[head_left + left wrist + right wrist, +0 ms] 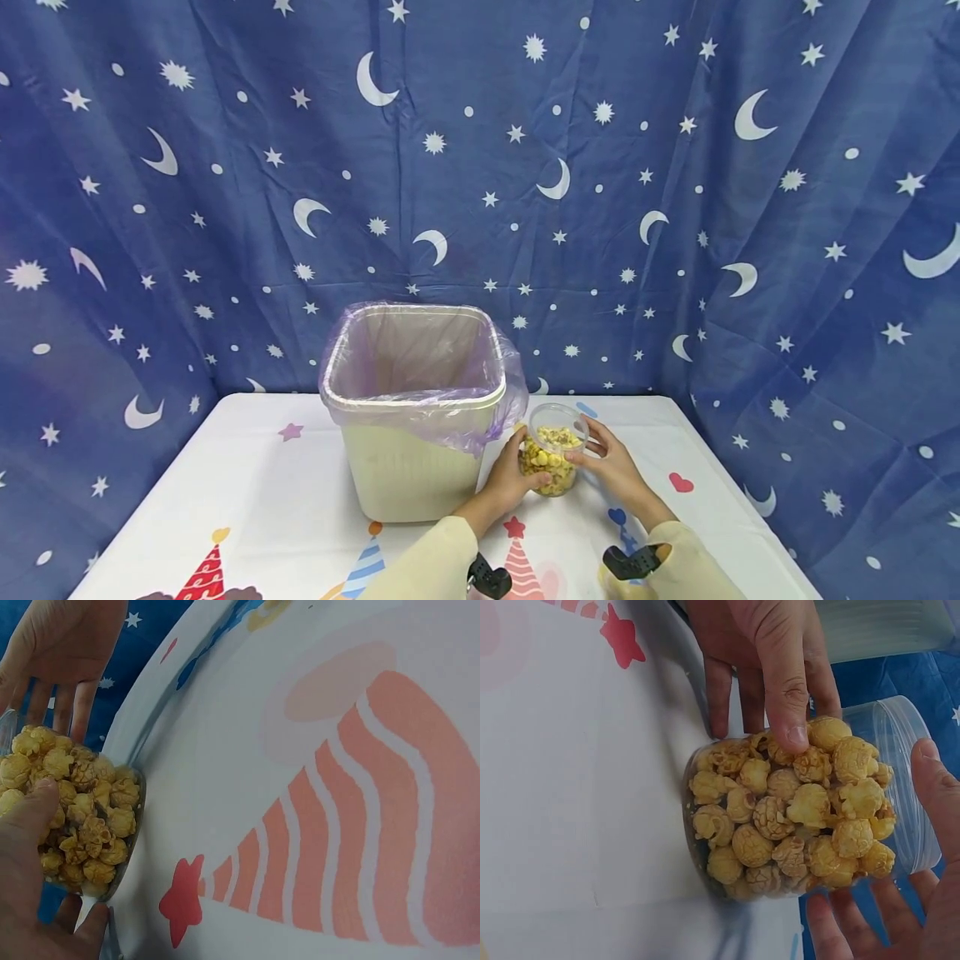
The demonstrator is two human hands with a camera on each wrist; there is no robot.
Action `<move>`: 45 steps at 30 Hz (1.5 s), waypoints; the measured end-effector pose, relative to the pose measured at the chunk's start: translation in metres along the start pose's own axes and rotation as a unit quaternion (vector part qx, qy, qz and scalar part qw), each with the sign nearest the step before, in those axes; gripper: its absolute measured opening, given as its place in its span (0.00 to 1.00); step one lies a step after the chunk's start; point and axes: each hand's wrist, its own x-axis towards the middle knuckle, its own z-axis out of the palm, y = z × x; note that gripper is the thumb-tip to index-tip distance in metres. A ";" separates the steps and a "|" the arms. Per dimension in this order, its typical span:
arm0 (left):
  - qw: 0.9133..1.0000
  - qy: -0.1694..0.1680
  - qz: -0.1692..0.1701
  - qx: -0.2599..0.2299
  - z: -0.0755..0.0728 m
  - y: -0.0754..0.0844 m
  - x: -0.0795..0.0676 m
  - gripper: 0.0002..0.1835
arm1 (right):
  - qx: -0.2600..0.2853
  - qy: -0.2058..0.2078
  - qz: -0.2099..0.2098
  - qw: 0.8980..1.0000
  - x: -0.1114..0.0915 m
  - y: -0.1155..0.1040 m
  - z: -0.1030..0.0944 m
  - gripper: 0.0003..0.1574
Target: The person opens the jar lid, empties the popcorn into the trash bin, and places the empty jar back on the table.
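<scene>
A clear plastic jar [780,817] of caramel popcorn stands on the table, right of the bin. My left hand [508,479] grips the jar's body from the left, its thumb across the near side in the right wrist view. At the jar's top is a clear round lid [909,780] with a ridged rim. My right hand [611,467] holds this lid by its edge, thumb on the near side and fingers beyond. Whether the lid sits fully on the jar or is loose, I cannot tell. Part of the jar lies outside the left wrist view.
Left of the jar stands a cream bin [412,467], lined with a thin purple plastic bag [513,387] folded over its rim. A white cloth with party prints covers the table [255,467]. Behind hangs a blue curtain [480,150] with moons and stars.
</scene>
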 end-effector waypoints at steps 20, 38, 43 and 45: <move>0.999 0.001 -0.003 -0.035 0.000 0.000 -0.034 0.48 | 0.008 -0.012 -0.033 0.999 -0.035 0.001 0.000 0.49; 0.996 -0.025 -0.028 -0.081 -0.020 0.010 -0.089 0.49 | 0.055 -0.028 -0.051 0.997 -0.087 -0.014 0.020 0.48; 0.998 -0.025 -0.024 -0.048 -0.032 0.014 -0.104 0.50 | 0.069 -0.034 -0.047 0.996 -0.099 -0.022 0.030 0.49; 0.999 -0.024 -0.019 -0.035 -0.037 0.015 -0.109 0.51 | 0.074 -0.035 -0.047 0.996 -0.102 -0.026 0.033 0.50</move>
